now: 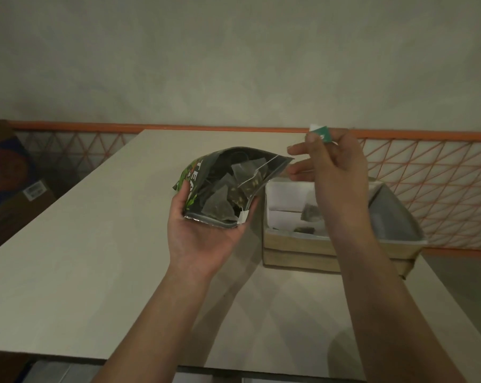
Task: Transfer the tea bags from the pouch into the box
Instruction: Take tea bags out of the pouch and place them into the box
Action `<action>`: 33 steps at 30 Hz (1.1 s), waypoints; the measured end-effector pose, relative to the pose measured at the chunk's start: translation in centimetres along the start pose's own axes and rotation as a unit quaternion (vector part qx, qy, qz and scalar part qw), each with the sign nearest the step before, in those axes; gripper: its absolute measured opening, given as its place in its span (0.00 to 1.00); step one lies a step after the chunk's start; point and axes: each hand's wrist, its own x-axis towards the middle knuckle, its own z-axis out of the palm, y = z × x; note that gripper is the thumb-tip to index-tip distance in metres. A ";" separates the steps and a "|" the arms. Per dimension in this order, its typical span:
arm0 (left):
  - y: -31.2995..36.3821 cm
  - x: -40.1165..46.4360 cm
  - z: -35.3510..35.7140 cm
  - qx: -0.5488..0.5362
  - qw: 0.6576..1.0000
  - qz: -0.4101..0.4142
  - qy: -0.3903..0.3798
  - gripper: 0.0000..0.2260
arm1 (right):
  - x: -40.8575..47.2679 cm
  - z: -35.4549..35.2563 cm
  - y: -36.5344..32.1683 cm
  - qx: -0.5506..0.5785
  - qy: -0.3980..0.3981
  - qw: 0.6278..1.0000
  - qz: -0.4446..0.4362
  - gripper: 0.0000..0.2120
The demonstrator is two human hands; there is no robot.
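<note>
My left hand [203,233] cups a dark foil pouch [206,172] with green print, held open above the table. Several pyramid tea bags [220,205] show inside it. My right hand [333,164] is raised to the right of the pouch mouth, pinching a green and white paper tag [320,133] between thumb and finger. A thin string [258,168] runs from that tag down into the pouch to one tea bag. Below my right hand stands an open cardboard box [297,247] with a white inside, and tea bags [311,212] lie in it.
The pale table [95,230] ends at its front edge near the bottom of the view. An orange lattice railing [441,172] runs behind the table. A brown carton [9,189] stands off the table at the far left. The box's grey lid flap [394,214] leans to the right.
</note>
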 end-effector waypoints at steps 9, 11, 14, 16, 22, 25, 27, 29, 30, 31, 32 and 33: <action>0.0 -0.2 0.3 -0.009 1.000 0.009 0.003 0.25 | -0.6 -1.3 1.1 0.078 -0.011 0.994 0.070 0.05; -0.1 -0.2 0.3 -0.004 1.000 0.010 0.010 0.26 | -0.9 -1.3 1.8 -0.007 -0.053 0.998 0.044 0.06; -0.1 -0.1 0.0 -0.004 1.000 0.007 0.014 0.27 | -1.7 -0.8 2.6 -0.125 -0.129 0.984 -0.004 0.05; -0.1 0.0 -0.1 -0.002 1.000 0.003 0.019 0.28 | -2.0 -0.4 3.1 -0.174 -0.150 0.973 -0.024 0.03; 0.0 -0.1 0.1 -0.006 1.000 0.009 0.024 0.27 | -1.0 -1.3 3.1 -0.156 -0.105 0.982 -0.019 0.05; 0.0 0.0 -0.1 -0.013 1.000 0.005 0.018 0.28 | -0.3 -1.8 2.5 -0.079 -0.085 0.993 -0.020 0.07; -0.1 -0.1 -0.2 -0.016 1.000 0.006 0.016 0.28 | 0.0 -2.1 2.7 -0.062 -0.085 0.994 -0.020 0.05; -0.1 -0.1 -0.2 -0.016 1.000 0.009 0.016 0.27 | 0.2 -2.5 3.5 -0.059 -0.113 0.992 0.017 0.03; -0.1 -0.1 -0.2 -0.017 1.000 0.010 0.016 0.27 | 0.2 -2.6 3.8 -0.074 -0.132 0.987 0.054 0.03; -0.1 -0.1 -0.2 -0.019 1.000 0.009 0.015 0.28 | 0.2 -3.0 4.2 -0.121 -0.156 0.976 0.087 0.03; 0.0 -0.1 -0.2 -0.020 1.000 0.008 0.014 0.28 | 0.2 -3.4 4.6 -0.211 -0.183 0.956 0.095 0.04; 0.0 0.0 -0.2 -0.019 1.000 0.008 0.013 0.29 | 0.3 -3.8 5.1 -0.321 -0.202 0.923 0.067 0.04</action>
